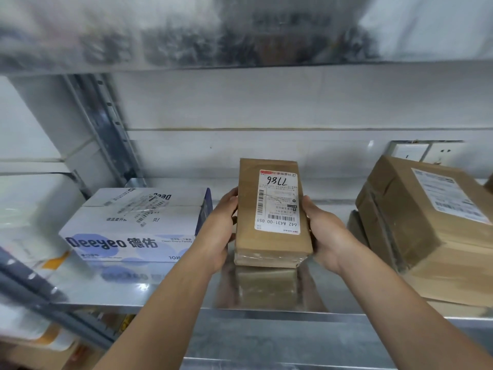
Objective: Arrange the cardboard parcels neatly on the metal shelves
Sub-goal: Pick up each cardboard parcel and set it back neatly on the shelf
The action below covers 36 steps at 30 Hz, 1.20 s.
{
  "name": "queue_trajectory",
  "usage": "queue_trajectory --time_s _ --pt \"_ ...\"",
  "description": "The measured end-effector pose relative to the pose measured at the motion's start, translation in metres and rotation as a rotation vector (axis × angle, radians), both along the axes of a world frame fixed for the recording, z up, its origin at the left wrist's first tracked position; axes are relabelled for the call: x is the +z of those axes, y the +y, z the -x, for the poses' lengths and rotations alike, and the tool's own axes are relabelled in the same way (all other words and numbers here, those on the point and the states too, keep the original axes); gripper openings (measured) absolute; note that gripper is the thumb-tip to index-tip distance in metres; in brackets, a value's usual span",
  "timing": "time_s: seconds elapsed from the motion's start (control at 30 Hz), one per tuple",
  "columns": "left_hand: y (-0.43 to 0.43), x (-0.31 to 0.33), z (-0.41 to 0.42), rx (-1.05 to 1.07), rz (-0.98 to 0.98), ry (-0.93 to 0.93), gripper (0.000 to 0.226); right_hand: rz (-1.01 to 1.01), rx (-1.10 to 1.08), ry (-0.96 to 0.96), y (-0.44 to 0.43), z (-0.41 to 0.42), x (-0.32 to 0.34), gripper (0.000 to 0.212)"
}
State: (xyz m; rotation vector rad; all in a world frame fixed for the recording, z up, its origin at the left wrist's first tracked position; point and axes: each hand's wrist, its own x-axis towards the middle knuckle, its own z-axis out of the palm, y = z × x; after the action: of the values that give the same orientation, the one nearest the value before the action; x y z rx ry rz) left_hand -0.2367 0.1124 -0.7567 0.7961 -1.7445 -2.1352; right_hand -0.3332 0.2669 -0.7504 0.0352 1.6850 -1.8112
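Shiny metal shelf (pixel 165 287) against white wall. Left hand (pixel 221 231), right hand (pixel 326 233) gripped small labelled brown cardboard parcel (pixel 272 212) mid-shelf, between white printed carton (pixel 133 225) and large brown box (pixel 426 222). Placement step apparently underway; next: square up, release.

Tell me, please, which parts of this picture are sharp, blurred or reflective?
Head view: the labelled cardboard parcel, held by the left hand and right hand, is sharp; the upper shelf and the brown box at right are blurred; the metal shelf mirrors the parcel and the Deeyeo carton.
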Motion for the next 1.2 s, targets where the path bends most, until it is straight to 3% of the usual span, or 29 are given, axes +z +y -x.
queue_trajectory --time_s 0.27,0.47,0.73,0.8,0.93,1.2 --pt "0.001 0.002 -0.003 0.135 -0.060 0.148 0.033 0.263 -0.067 0.001 0.006 0.001 0.003 0.028" --pt "0.002 0.003 -0.002 0.171 -0.079 0.211 0.037 0.309 -0.127 -0.017 0.005 -0.002 0.003 0.034" --pt "0.009 0.001 0.000 0.224 -0.097 0.136 0.040 0.279 -0.117 -0.022 0.006 -0.017 0.008 0.049" --pt "0.008 -0.007 0.001 0.254 -0.115 0.151 0.051 0.278 -0.111 -0.020 0.005 -0.018 0.007 0.050" --pt "0.007 -0.021 0.004 0.264 -0.227 0.256 0.106 0.293 -0.060 -0.001 0.006 -0.024 0.011 0.054" --pt "0.004 -0.040 0.009 0.301 -0.160 0.332 0.104 0.243 -0.017 0.067 0.009 -0.024 0.007 0.060"
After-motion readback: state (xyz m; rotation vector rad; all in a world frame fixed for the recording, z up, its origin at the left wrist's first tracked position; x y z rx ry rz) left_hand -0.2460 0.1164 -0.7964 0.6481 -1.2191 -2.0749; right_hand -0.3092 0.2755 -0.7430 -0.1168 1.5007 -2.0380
